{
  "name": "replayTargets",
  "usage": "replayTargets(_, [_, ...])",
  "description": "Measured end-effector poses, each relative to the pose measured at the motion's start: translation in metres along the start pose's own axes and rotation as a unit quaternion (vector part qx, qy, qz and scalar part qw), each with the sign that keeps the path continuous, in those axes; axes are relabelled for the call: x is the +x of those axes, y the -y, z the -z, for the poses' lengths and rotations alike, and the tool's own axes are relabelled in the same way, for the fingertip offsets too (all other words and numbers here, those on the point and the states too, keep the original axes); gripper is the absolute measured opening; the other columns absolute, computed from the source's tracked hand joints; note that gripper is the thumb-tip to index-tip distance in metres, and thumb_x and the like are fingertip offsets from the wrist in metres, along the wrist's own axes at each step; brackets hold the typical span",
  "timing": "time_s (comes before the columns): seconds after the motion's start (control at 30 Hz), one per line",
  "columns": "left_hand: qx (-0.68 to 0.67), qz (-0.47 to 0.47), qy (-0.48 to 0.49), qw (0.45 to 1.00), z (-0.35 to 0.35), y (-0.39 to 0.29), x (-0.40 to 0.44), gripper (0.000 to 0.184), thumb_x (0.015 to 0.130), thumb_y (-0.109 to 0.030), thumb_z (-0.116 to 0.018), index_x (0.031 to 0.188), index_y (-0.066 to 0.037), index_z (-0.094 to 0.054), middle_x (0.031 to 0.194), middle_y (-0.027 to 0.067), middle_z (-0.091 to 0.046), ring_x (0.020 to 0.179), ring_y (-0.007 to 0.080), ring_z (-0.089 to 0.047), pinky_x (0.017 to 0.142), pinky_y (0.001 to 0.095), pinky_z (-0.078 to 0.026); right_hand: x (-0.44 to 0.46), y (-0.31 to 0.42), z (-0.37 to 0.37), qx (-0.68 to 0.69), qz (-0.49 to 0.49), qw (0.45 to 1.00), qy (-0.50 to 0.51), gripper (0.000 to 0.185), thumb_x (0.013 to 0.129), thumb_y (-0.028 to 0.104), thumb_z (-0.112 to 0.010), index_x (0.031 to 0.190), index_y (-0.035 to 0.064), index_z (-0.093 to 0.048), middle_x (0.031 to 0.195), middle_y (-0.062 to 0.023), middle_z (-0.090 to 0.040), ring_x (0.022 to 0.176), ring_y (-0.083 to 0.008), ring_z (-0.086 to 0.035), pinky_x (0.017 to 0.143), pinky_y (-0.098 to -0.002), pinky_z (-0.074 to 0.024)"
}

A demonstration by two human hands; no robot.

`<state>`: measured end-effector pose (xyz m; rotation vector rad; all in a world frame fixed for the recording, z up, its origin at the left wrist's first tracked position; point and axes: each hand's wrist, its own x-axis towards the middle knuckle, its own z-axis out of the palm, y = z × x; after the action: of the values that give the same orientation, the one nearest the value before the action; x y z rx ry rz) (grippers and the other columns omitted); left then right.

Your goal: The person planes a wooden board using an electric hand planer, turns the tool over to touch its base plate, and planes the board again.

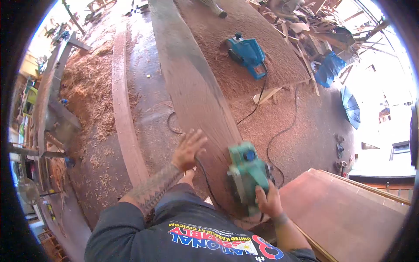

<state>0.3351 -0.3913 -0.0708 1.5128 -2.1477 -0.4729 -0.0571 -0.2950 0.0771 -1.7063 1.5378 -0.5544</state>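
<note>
A long wooden plank point(194, 81) runs from the top of the view down toward my body. My left hand point(190, 149) is over the plank's left edge, fingers apart and holding nothing; whether it touches the wood I cannot tell. A green power planer point(249, 177) is at the near end of the plank, on its right side, slightly blurred. My right hand point(268, 198) is wrapped round the planer's rear handle. A dark cord lies near the plank beside my left hand.
A blue power planer point(248, 54) lies on sawdust at the upper right. A narrower plank point(122, 96) stretches along the left, beside heaped shavings point(89, 83). A reddish panel point(340, 209) is at lower right. Wood scraps and a blue umbrella point(350, 107) are farther right.
</note>
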Motion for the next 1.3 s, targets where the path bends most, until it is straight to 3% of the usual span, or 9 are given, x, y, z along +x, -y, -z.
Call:
replayTargets(0.03, [0.006, 0.024, -0.019, 1.0, 0.005, 0.015, 0.014, 0.052, 0.111, -0.044, -0.063, 0.156, -0.017, -0.065, 0.176, 0.0169, -0.044, 0.167, 0.0396, -0.033, 0.137, 0.0596, -0.017, 0.039, 0.013, -0.009, 0.012, 0.044, 0.999, -0.019, 0.028, 0.109, 0.027, -0.063, 0.113, -0.0003, -0.065, 0.077, -0.0099, -0.068, 0.063, -0.0189, -0.066, 0.06, -0.0386, -0.0521])
replayTargets(0.23, [0.033, 0.082, -0.107, 0.99, 0.021, 0.073, 0.073, 0.048, 0.111, -0.036, -0.063, 0.155, -0.016, -0.065, 0.175, 0.0197, -0.042, 0.164, 0.0446, -0.035, 0.134, 0.0614, -0.021, 0.297, 0.089, -0.061, 0.048, 0.067, 0.997, -0.012, 0.047, 0.111, 0.041, -0.06, 0.128, -0.0026, -0.068, 0.119, -0.038, -0.072, 0.117, -0.0556, -0.068, 0.101, -0.0575, -0.0543])
replayTargets(0.37, [-0.035, 0.08, -0.145, 0.986, 0.023, 0.075, 0.074, 0.039, 0.109, -0.02, -0.067, 0.148, -0.017, -0.069, 0.171, 0.018, -0.045, 0.163, 0.045, -0.035, 0.133, 0.0595, -0.026, 0.472, 0.131, -0.094, -0.09, 0.165, 0.982, -0.012, 0.06, 0.11, 0.05, -0.06, 0.125, -0.0068, -0.069, 0.121, -0.0407, -0.072, 0.119, -0.0535, -0.07, 0.102, -0.056, -0.0559])
replayTargets(0.53, [-0.08, 0.116, -0.161, 0.977, 0.023, 0.066, 0.078, 0.033, 0.108, -0.016, -0.07, 0.14, -0.021, -0.072, 0.166, 0.0145, -0.049, 0.162, 0.0437, -0.035, 0.131, 0.0572, -0.031, 0.585, 0.216, -0.111, 0.047, 0.03, 0.998, 0.027, 0.078, 0.109, 0.062, -0.056, 0.117, -0.0138, -0.073, 0.109, -0.0375, -0.077, 0.114, -0.0443, -0.077, 0.1, -0.0526, -0.0586])
replayTargets(0.73, [-0.064, 0.087, -0.156, 0.982, 0.028, 0.074, 0.073, 0.034, 0.109, -0.018, -0.068, 0.143, -0.021, -0.07, 0.164, 0.0145, -0.049, 0.161, 0.0404, -0.038, 0.129, 0.0569, -0.033, 0.679, 0.229, -0.145, -0.002, 0.091, 0.995, -0.043, 0.067, 0.11, 0.055, -0.056, 0.105, -0.0095, -0.074, 0.099, -0.0251, -0.081, 0.074, -0.0348, -0.08, 0.076, -0.0488, -0.0629])
replayTargets(0.87, [-0.266, 0.14, -0.216, 0.929, 0.009, 0.081, 0.041, 0.029, 0.108, -0.02, -0.067, 0.136, -0.017, -0.073, 0.155, 0.0142, -0.057, 0.146, 0.0388, -0.052, 0.124, 0.0529, -0.038, 0.606, 0.172, -0.141, 0.052, 0.141, 0.988, 0.022, 0.028, 0.11, 0.026, -0.058, 0.133, 0.0138, -0.07, 0.082, -0.0193, -0.072, 0.07, -0.0371, -0.077, 0.072, -0.0515, -0.0614])
replayTargets(1.1, [-0.483, 0.326, -0.2, 0.788, -0.004, 0.076, -0.057, 0.059, 0.121, -0.055, -0.037, 0.138, -0.006, -0.064, 0.14, 0.0111, -0.064, 0.125, 0.0215, -0.062, 0.103, 0.0389, -0.049, 0.205, 0.095, -0.065, 0.026, 0.009, 0.997, 0.071, 0.029, 0.109, 0.023, -0.064, 0.13, 0.0036, -0.066, 0.094, -0.0223, -0.072, 0.079, -0.0354, -0.072, 0.067, -0.0461, -0.0564])
replayTargets(1.23, [-0.647, 0.398, -0.203, 0.618, -0.05, 0.009, -0.102, 0.053, 0.121, -0.05, -0.042, 0.127, -0.007, -0.072, 0.122, 0.0077, -0.074, 0.105, 0.019, -0.067, 0.099, 0.0389, -0.051, -0.007, 0.04, -0.024, 0.03, -0.093, 0.991, 0.09, 0.042, 0.106, 0.035, -0.068, 0.129, -0.0004, -0.063, 0.082, -0.0146, -0.071, 0.072, -0.0283, -0.071, 0.069, -0.0463, -0.0561])
replayTargets(1.3, [-0.693, 0.434, -0.079, 0.57, -0.011, -0.049, -0.11, 0.057, 0.116, -0.054, -0.051, 0.137, -0.004, -0.069, 0.13, 0.01, -0.071, 0.125, 0.0235, -0.063, 0.112, 0.0434, -0.047, -0.098, -0.008, -0.011, 0.068, -0.141, 0.98, 0.121, 0.051, 0.105, 0.043, -0.072, 0.13, -0.0008, -0.063, 0.086, -0.0162, -0.073, 0.077, -0.027, -0.073, 0.075, -0.0437, -0.0585])
